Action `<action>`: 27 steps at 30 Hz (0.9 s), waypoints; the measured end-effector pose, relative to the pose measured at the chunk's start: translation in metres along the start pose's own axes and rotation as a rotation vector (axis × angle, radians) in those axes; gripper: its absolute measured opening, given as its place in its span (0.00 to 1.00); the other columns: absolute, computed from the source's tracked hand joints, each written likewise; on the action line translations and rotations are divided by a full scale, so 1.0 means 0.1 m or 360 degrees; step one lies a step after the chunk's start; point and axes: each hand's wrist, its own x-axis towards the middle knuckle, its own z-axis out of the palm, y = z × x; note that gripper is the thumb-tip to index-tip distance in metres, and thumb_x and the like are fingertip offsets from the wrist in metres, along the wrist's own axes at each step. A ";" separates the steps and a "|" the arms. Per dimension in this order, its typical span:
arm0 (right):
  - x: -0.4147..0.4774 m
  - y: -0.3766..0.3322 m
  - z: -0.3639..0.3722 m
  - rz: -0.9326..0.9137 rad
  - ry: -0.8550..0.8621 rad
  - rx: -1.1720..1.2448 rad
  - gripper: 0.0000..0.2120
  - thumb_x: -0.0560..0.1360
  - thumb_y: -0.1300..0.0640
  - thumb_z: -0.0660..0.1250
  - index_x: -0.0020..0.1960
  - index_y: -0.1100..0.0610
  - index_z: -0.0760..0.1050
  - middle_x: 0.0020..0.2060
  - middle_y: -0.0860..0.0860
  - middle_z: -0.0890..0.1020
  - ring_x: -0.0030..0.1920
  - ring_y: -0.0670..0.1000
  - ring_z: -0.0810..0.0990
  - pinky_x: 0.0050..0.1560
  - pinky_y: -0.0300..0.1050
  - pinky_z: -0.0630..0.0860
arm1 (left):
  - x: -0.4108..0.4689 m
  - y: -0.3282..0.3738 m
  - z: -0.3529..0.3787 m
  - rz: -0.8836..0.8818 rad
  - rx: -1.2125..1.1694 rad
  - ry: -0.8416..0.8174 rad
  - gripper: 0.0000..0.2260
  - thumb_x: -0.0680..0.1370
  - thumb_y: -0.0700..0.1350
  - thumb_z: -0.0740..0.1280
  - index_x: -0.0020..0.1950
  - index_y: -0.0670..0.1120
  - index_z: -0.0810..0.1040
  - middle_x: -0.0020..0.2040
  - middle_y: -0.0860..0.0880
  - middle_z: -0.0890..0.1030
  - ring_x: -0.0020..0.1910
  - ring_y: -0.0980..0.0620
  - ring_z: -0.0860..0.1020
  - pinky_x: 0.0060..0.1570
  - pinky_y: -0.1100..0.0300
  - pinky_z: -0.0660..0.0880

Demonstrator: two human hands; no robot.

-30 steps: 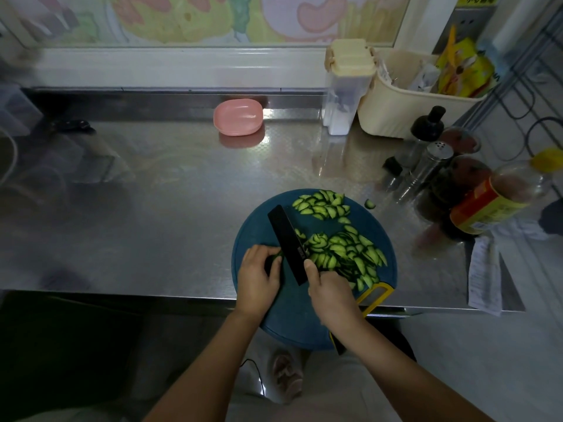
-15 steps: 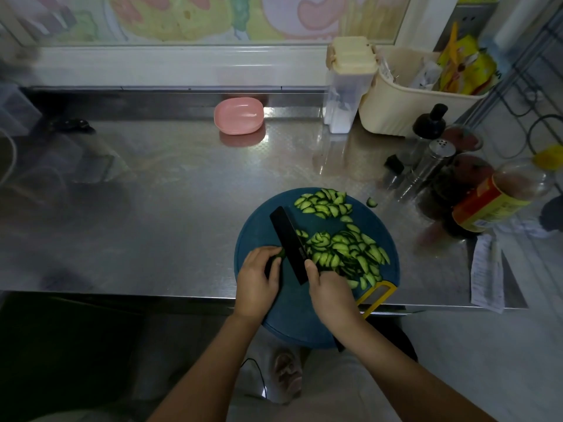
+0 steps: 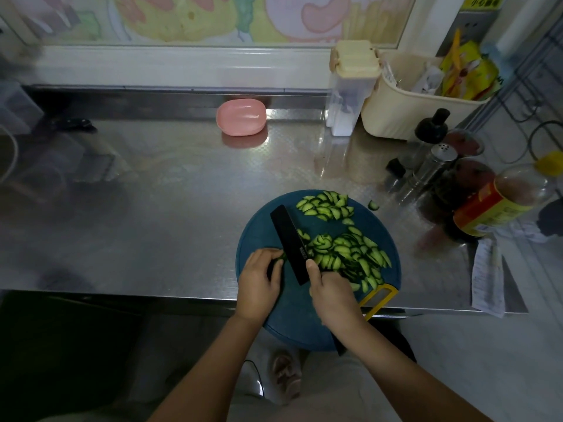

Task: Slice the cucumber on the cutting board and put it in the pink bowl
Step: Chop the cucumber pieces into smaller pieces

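A round blue cutting board (image 3: pixel 259 226) is overhanging the front edge of the surface (image 3: pixel 152 208), toward its right end; the left hand (image 3: pixel 259 281) is curling its fingers (image 3: pixel 275 254) down onto the cucumber (image 3: pixel 281 256), pinning a short dark stub near the board's left side; the right hand (image 3: pixel 332 296) is clenching the handle of a black knife (image 3: pixel 291 242), whose blade is standing just beside that stub. Cut slices (image 3: pixel 350 251) are lying heaped to the right of the blade, crowding the board; one stray piece (image 3: pixel 373 205) is sitting off it. The pink bowl (image 3: pixel 240 117) is waiting well apart at the back edge; a cream basket (image 3: pixel 405 111), a clear container (image 3: pixel 350 86) and bottles (image 3: pixel 499 202) are filling the back right corner.
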 end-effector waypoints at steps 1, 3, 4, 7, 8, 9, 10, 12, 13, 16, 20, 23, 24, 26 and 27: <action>0.01 0.00 0.00 0.0008 0.0000 -0.0009 0.30 0.80 0.41 0.47 0.29 0.60 0.68 0.30 0.57 0.76 0.36 0.58 0.78 0.37 0.50 0.76 | 0.00 0.00 0.00 -0.0001 0.0001 0.0001 0.07 0.75 0.40 0.65 0.51 0.41 0.80 0.48 0.48 0.80 0.49 0.57 0.75 0.52 0.68 0.70; 0.02 0.00 0.01 0.0014 0.0006 -0.0054 0.30 0.80 0.42 0.47 0.29 0.59 0.67 0.30 0.56 0.76 0.35 0.56 0.77 0.34 0.46 0.72 | 0.00 0.00 0.00 -0.0004 0.0003 -0.0002 0.08 0.75 0.40 0.65 0.51 0.41 0.80 0.48 0.48 0.80 0.49 0.57 0.75 0.51 0.69 0.70; 0.03 -0.01 0.02 0.0005 0.0009 -0.0089 0.29 0.81 0.42 0.47 0.28 0.59 0.66 0.29 0.55 0.75 0.33 0.54 0.75 0.32 0.44 0.69 | 0.00 0.00 0.00 -0.0006 0.0002 -0.0005 0.08 0.75 0.40 0.65 0.51 0.41 0.80 0.48 0.48 0.80 0.49 0.57 0.75 0.51 0.69 0.70; 0.07 -0.05 0.09 -0.0042 0.0010 -0.0195 0.29 0.81 0.44 0.48 0.27 0.57 0.64 0.25 0.51 0.71 0.28 0.49 0.70 0.27 0.38 0.62 | 0.00 -0.02 0.00 -0.0013 0.0001 -0.0013 0.08 0.75 0.40 0.65 0.51 0.41 0.80 0.48 0.48 0.80 0.49 0.57 0.75 0.51 0.68 0.70; 0.08 -0.05 0.10 -0.0048 0.0011 -0.0226 0.28 0.81 0.44 0.48 0.27 0.57 0.64 0.25 0.51 0.70 0.27 0.47 0.68 0.26 0.37 0.61 | 0.00 -0.02 0.01 -0.0011 0.0000 -0.0011 0.07 0.75 0.40 0.65 0.51 0.41 0.80 0.48 0.47 0.80 0.49 0.57 0.75 0.51 0.68 0.70; 0.09 -0.05 0.11 -0.0043 0.0014 -0.0249 0.29 0.81 0.44 0.48 0.27 0.57 0.64 0.25 0.51 0.70 0.26 0.47 0.68 0.26 0.38 0.61 | -0.01 -0.02 0.01 -0.0013 0.0002 -0.0005 0.07 0.75 0.40 0.65 0.51 0.41 0.80 0.48 0.47 0.80 0.49 0.57 0.74 0.51 0.68 0.70; 0.10 -0.03 0.11 -0.0031 0.0017 -0.0256 0.29 0.81 0.44 0.48 0.27 0.57 0.64 0.25 0.51 0.70 0.26 0.48 0.68 0.26 0.39 0.61 | -0.01 -0.02 0.02 -0.0019 0.0015 0.0003 0.06 0.75 0.39 0.66 0.50 0.41 0.80 0.47 0.47 0.79 0.49 0.56 0.73 0.51 0.69 0.69; 0.10 0.00 0.07 -0.0005 0.0028 -0.0231 0.29 0.81 0.43 0.48 0.27 0.58 0.64 0.25 0.51 0.70 0.29 0.50 0.70 0.30 0.42 0.64 | -0.01 -0.02 0.03 -0.0030 0.0066 0.0024 0.03 0.75 0.37 0.68 0.48 0.41 0.79 0.45 0.47 0.77 0.48 0.56 0.71 0.49 0.69 0.66; 0.09 0.02 0.05 0.0002 0.0028 -0.0211 0.30 0.81 0.43 0.47 0.27 0.59 0.65 0.26 0.52 0.71 0.30 0.52 0.72 0.32 0.43 0.65 | -0.01 -0.02 0.03 -0.0039 0.0097 0.0031 0.03 0.75 0.37 0.69 0.47 0.41 0.78 0.45 0.48 0.77 0.47 0.55 0.70 0.49 0.69 0.64; 0.06 0.03 0.00 -0.0009 0.0034 -0.0140 0.31 0.81 0.43 0.47 0.30 0.62 0.70 0.31 0.59 0.78 0.35 0.58 0.78 0.36 0.47 0.71 | -0.01 -0.03 0.03 -0.0050 0.0146 0.0023 0.02 0.75 0.38 0.68 0.47 0.42 0.78 0.44 0.47 0.76 0.46 0.54 0.69 0.47 0.66 0.64; 0.03 -0.01 -0.03 -0.0014 0.0031 -0.0026 0.31 0.81 0.42 0.47 0.28 0.60 0.68 0.30 0.58 0.76 0.36 0.60 0.78 0.40 0.52 0.76 | -0.01 -0.05 0.04 -0.0067 0.0108 -0.0009 0.09 0.77 0.47 0.62 0.48 0.43 0.77 0.44 0.47 0.75 0.46 0.53 0.71 0.46 0.63 0.67; 0.01 -0.03 -0.02 -0.0003 0.0024 0.0024 0.31 0.80 0.42 0.48 0.28 0.61 0.69 0.29 0.58 0.76 0.34 0.58 0.78 0.38 0.51 0.76 | -0.01 -0.05 0.03 -0.0060 0.0085 -0.0014 0.12 0.77 0.49 0.59 0.48 0.43 0.77 0.44 0.48 0.75 0.45 0.52 0.72 0.46 0.60 0.69; 0.00 -0.04 -0.02 -0.0006 0.0027 0.0032 0.31 0.80 0.42 0.48 0.29 0.61 0.69 0.30 0.58 0.77 0.34 0.58 0.78 0.38 0.51 0.75 | -0.01 -0.05 0.03 -0.0057 0.0079 -0.0011 0.12 0.77 0.49 0.59 0.48 0.43 0.77 0.44 0.48 0.75 0.45 0.52 0.71 0.46 0.59 0.69; 0.00 -0.04 0.00 -0.0014 0.0035 0.0007 0.31 0.80 0.42 0.48 0.32 0.63 0.72 0.34 0.60 0.80 0.36 0.58 0.79 0.39 0.49 0.75 | -0.01 -0.05 0.03 -0.0062 0.0068 -0.0008 0.11 0.77 0.49 0.59 0.48 0.43 0.77 0.44 0.48 0.74 0.45 0.53 0.71 0.46 0.59 0.68; 0.00 -0.04 0.00 -0.0018 0.0039 -0.0012 0.31 0.80 0.42 0.48 0.33 0.64 0.74 0.35 0.61 0.81 0.37 0.58 0.79 0.40 0.49 0.75 | -0.01 -0.05 0.03 -0.0065 0.0067 -0.0008 0.11 0.77 0.49 0.59 0.48 0.43 0.77 0.44 0.48 0.74 0.45 0.54 0.70 0.46 0.59 0.68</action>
